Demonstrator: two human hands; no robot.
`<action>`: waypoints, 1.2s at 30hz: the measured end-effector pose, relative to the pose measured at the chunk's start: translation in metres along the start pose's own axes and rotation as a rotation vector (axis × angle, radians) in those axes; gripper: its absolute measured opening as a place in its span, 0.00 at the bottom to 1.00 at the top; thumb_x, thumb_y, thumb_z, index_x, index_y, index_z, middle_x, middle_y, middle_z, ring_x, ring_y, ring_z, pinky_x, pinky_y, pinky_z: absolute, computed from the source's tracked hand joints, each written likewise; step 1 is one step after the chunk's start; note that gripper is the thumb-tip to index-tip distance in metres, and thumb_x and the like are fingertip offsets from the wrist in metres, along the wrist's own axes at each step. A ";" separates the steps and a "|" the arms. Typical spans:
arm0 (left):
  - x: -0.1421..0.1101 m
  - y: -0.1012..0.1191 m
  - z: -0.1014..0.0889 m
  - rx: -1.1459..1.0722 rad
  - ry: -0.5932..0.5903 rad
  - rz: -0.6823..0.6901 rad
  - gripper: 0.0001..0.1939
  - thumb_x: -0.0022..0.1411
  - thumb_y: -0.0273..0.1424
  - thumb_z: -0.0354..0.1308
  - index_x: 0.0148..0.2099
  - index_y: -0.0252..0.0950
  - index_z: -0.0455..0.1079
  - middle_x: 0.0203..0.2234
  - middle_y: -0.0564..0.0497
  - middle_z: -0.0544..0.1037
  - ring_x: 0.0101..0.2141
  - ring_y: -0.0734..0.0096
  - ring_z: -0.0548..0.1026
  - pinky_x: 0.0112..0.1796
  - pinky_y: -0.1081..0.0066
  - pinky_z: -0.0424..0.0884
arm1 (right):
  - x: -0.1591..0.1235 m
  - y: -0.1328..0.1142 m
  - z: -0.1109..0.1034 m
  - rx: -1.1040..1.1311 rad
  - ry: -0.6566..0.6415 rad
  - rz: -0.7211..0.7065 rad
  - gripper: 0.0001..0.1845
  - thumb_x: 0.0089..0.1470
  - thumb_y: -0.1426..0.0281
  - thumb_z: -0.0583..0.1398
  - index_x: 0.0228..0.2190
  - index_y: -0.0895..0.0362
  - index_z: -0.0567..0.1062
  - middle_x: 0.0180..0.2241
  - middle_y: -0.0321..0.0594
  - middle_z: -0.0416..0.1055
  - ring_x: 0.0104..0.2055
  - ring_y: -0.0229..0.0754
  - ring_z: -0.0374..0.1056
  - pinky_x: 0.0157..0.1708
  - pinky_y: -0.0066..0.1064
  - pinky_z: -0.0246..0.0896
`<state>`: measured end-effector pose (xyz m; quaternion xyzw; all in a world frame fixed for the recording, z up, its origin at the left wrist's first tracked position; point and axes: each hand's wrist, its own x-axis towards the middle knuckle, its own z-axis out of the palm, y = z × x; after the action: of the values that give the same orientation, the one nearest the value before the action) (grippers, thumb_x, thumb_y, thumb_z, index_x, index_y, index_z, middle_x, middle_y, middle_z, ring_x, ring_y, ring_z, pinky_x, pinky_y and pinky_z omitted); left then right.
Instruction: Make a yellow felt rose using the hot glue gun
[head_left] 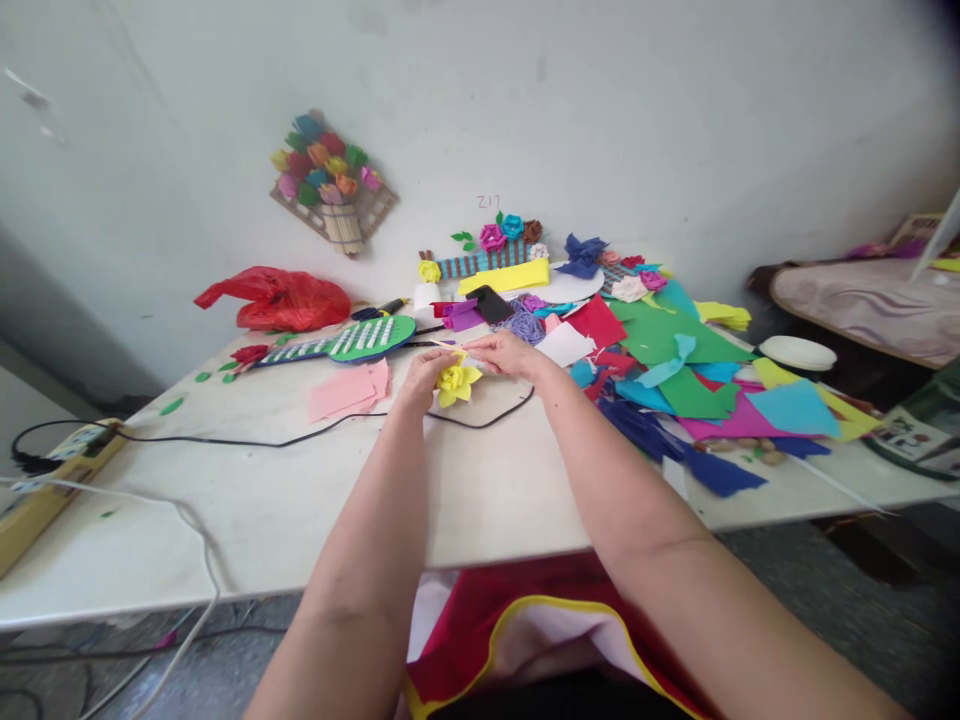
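Observation:
A yellow paper flower is held low over the table in front of me, its petals spread toward me. My left hand is closed on the flower's left side. On the other side, my right hand has its fingers pinched together at the flower's back edge. Something pale shows beneath those fingers, too small to make out. Just left of my left hand lie pink paper sheets. A black cord loops across the table under the flower.
Coloured paper scraps cover the table's right side. Behind my hands are a black phone, purple yarn and a green guitar-shaped craft. A red plastic bag sits back left; a power strip lies at the left edge.

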<state>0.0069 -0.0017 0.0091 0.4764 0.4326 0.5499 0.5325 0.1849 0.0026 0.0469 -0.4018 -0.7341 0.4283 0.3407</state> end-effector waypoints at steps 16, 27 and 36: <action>-0.003 0.006 0.002 -0.012 -0.024 0.003 0.11 0.37 0.32 0.70 0.23 0.34 0.71 0.17 0.51 0.73 0.20 0.71 0.70 0.25 0.72 0.63 | 0.002 0.001 0.001 -0.068 -0.001 -0.087 0.20 0.57 0.67 0.60 0.47 0.63 0.80 0.12 0.24 0.55 0.17 0.29 0.50 0.20 0.23 0.46; 0.006 0.000 -0.002 -0.070 0.049 0.023 0.13 0.37 0.36 0.67 0.25 0.35 0.72 0.19 0.48 0.75 0.26 0.61 0.76 0.24 0.70 0.67 | 0.006 0.003 0.005 -0.390 0.090 -0.183 0.16 0.59 0.71 0.59 0.47 0.52 0.81 0.46 0.39 0.80 0.46 0.41 0.75 0.45 0.28 0.66; 0.006 -0.002 -0.002 -0.056 0.070 0.041 0.13 0.36 0.36 0.67 0.24 0.34 0.72 0.19 0.47 0.76 0.28 0.57 0.78 0.25 0.69 0.68 | 0.007 0.006 0.003 -0.560 0.106 -0.235 0.16 0.61 0.66 0.59 0.48 0.50 0.81 0.51 0.41 0.77 0.54 0.45 0.73 0.55 0.33 0.64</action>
<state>0.0058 0.0048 0.0075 0.4507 0.4253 0.5890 0.5188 0.1810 0.0099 0.0417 -0.4142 -0.8464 0.1454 0.3015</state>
